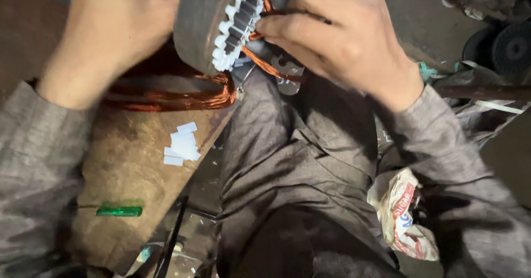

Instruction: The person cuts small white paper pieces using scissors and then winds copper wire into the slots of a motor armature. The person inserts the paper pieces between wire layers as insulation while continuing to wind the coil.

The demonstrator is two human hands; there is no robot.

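My left hand grips the outside of a round grey motor stator held up at the top of the head view. White insulation paper lines its slots. My right hand pinches copper wire at the stator's slotted face. A thick bundle of copper coil hangs below the stator onto a wooden board.
Small white paper strips and a green-handled tool lie on the board. A crumpled printed bag sits by my right side. Dark wheels stand at the far right. My grey-clothed lap fills the middle.
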